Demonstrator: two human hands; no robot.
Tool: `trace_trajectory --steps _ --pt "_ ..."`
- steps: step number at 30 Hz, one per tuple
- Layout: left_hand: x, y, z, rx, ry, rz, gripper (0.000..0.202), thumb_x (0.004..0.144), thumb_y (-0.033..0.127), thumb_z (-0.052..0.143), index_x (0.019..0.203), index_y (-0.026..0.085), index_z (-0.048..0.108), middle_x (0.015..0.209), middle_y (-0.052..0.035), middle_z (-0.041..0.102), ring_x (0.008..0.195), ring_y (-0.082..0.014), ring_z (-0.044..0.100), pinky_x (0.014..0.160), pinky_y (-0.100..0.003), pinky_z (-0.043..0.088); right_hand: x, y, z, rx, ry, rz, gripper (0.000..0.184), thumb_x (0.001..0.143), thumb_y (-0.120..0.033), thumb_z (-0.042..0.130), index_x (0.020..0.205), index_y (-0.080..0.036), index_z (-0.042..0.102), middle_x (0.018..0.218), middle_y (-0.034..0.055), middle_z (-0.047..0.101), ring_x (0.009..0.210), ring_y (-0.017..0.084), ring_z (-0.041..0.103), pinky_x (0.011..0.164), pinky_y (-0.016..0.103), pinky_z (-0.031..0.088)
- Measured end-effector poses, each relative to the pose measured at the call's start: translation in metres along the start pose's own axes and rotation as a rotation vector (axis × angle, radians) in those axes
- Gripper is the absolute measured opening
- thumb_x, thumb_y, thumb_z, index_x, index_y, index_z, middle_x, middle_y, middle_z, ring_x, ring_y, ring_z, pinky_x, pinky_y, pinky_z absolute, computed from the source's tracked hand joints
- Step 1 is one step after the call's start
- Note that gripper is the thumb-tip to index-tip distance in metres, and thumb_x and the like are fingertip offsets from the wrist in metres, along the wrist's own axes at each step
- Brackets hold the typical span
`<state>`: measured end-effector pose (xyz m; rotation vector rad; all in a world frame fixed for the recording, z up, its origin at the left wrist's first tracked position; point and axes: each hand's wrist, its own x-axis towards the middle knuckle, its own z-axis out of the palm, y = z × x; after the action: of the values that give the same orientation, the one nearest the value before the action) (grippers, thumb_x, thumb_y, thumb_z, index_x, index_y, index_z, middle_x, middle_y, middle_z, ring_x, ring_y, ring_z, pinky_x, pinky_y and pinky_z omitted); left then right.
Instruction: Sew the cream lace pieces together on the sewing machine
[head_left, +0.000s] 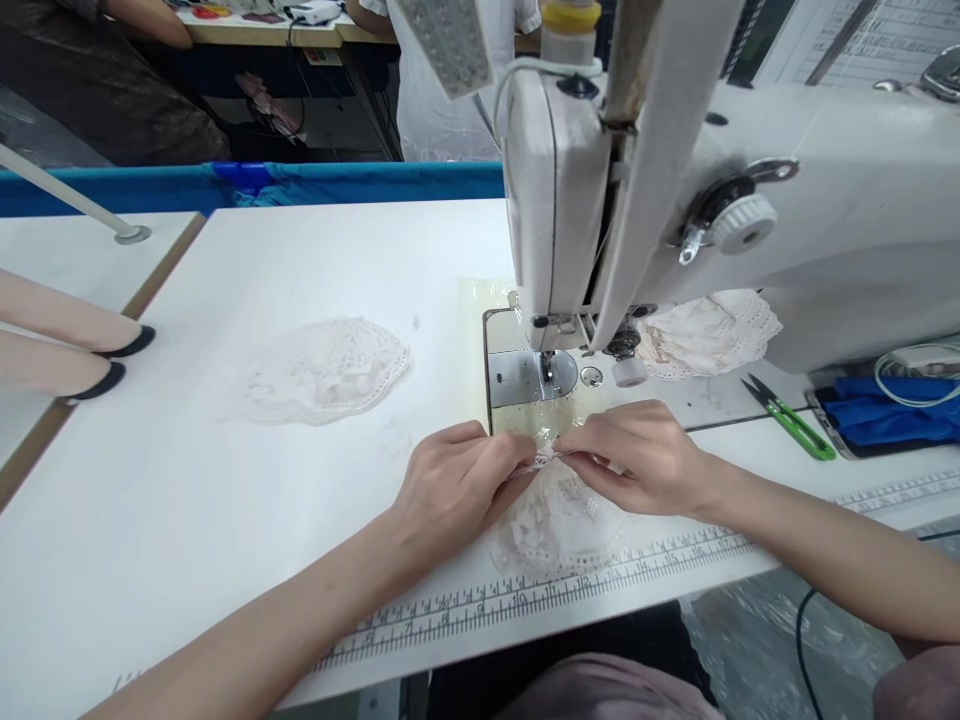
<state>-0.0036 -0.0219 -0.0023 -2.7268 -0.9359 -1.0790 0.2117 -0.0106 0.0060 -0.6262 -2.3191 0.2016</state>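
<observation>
Just in front of the needle area of the sewing machine (795,240), on the wearer's side, the left hand (455,475) and right hand (646,460) meet over a white lace piece (559,525). The fingers of each hand are pinched together, with no gap to be seen, on its gathered upper edge; the rest of the ruffle spreads on the counter (187,540) toward the wearer, reaching the printed ruler (480,612) that runs in front of the sewing machine. The edge lies short of the metal plate (517,375) under the sewing machine's needle, so the step in hand seems to be lining it up by hand rather than stitching. The next move would call for keeping that edge flat and level between both pinches, with the fingertips clear of the needle. A second lace piece (330,370) lies to the left of the sewing machine's head, a third lace piece (709,335) beneath its arm, and green-handled snips (796,424) rest in front of its right part.
</observation>
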Motion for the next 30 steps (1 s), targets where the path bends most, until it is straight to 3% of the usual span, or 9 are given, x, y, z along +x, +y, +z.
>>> trace_trajectory --steps 5,9,15,18,21,23,27,30 --pt "0.003 0.006 -0.002 -0.08 -0.032 -0.116 0.002 0.092 0.018 0.048 0.093 0.018 0.047 0.057 0.0082 0.055 0.043 -0.0055 0.043 0.044 -0.017 0.036 0.0 0.003 -0.001 -0.183 0.119 -0.131 0.005 0.09 -0.014 0.057 0.087 -0.016 0.061 0.058 -0.0056 0.062 0.048 0.006 0.052 0.043 0.019 0.039" --pt "0.006 0.013 -0.004 -0.223 -0.081 -0.177 0.021 0.091 0.013 0.046 0.111 0.017 0.048 0.053 0.0114 0.047 0.042 -0.0046 0.041 0.045 -0.015 0.036 0.001 0.004 -0.004 -0.317 0.171 -0.313 0.011 0.086 -0.008 0.058 0.08 -0.015 0.063 0.06 -0.0049 0.064 0.049 0.005 0.052 0.042 0.02 0.039" --pt "0.004 0.018 -0.002 -0.296 -0.115 -0.261 0.009 0.09 0.014 0.045 0.097 0.019 0.047 0.053 0.0119 0.041 0.041 -0.0046 0.037 0.042 -0.014 0.033 0.003 0.003 -0.007 -0.335 0.202 -0.401 0.009 0.081 -0.009 0.067 0.074 -0.015 0.066 0.053 -0.0069 0.059 0.046 0.005 0.049 0.041 0.021 0.037" --pt "0.003 0.017 -0.002 -0.245 -0.079 -0.227 0.01 0.089 0.015 0.046 0.098 0.018 0.046 0.057 0.0099 0.047 0.042 -0.005 0.039 0.041 -0.015 0.034 0.002 0.003 -0.006 -0.318 0.205 -0.412 0.004 0.078 -0.009 0.069 0.077 -0.013 0.067 0.053 -0.0064 0.059 0.046 0.005 0.049 0.041 0.021 0.038" --pt "0.003 0.016 -0.001 -0.196 -0.064 -0.102 0.025 0.089 0.012 0.047 0.114 0.015 0.047 0.059 0.0083 0.055 0.043 -0.0055 0.043 0.045 -0.017 0.039 0.001 0.005 -0.005 -0.316 0.199 -0.423 0.005 0.077 -0.009 0.069 0.077 -0.013 0.068 0.054 -0.0062 0.059 0.046 0.005 0.049 0.041 0.021 0.038" --pt "0.003 0.014 -0.001 -0.155 -0.046 -0.038 0.025 0.088 0.008 0.047 0.113 0.015 0.05 0.057 0.0085 0.056 0.042 -0.0057 0.044 0.047 -0.018 0.041 0.001 0.005 -0.005 -0.32 0.206 -0.434 0.007 0.076 -0.008 0.07 0.074 -0.014 0.067 0.053 -0.0068 0.058 0.046 0.005 0.048 0.042 0.021 0.038" --pt "0.002 0.013 -0.001 -0.079 0.004 -0.058 0.007 0.088 0.012 0.051 0.094 0.016 0.052 0.054 0.0079 0.056 0.042 -0.0062 0.047 0.046 -0.019 0.043 0.0 0.005 -0.005 -0.341 0.223 -0.447 0.007 0.077 -0.01 0.071 0.074 -0.015 0.067 0.052 -0.0081 0.056 0.047 0.004 0.048 0.041 0.021 0.037" --pt "0.002 0.013 -0.001 -0.064 0.01 -0.07 0.019 0.089 0.014 0.048 0.108 0.014 0.051 0.057 0.0076 0.058 0.042 -0.0062 0.046 0.044 -0.019 0.042 -0.001 0.005 -0.006 -0.351 0.22 -0.453 0.005 0.078 -0.011 0.07 0.075 -0.015 0.067 0.053 -0.0081 0.056 0.048 0.004 0.048 0.041 0.021 0.036"
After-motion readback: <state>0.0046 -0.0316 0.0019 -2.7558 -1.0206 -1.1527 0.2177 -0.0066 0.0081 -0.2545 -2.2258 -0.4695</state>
